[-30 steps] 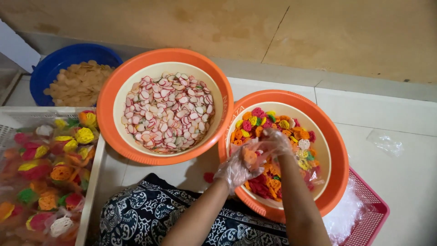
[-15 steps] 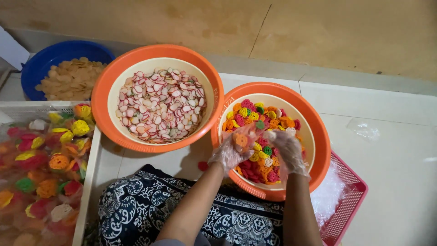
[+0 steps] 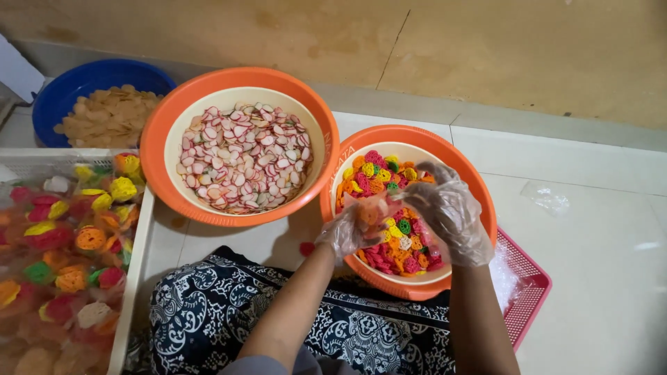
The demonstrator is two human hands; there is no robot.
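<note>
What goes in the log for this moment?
left hand: gloved, holds orange cracker | right hand: gloved, over colourful crackers | orange basin on floor

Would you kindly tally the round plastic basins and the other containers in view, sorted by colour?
Orange round plastic basins: 2 (one with pink-and-white crackers, one with multicoloured crackers)
Blue round plastic basin: 1
White plastic crate: 1
Pink plastic mesh tray: 1
Total: 5

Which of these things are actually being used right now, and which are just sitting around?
In use:
left hand
right hand
bowl of coloured crackers

Lying about:
bowl of pink-edged chips
blue basin
white crate of bagged crackers
pink tray
</note>
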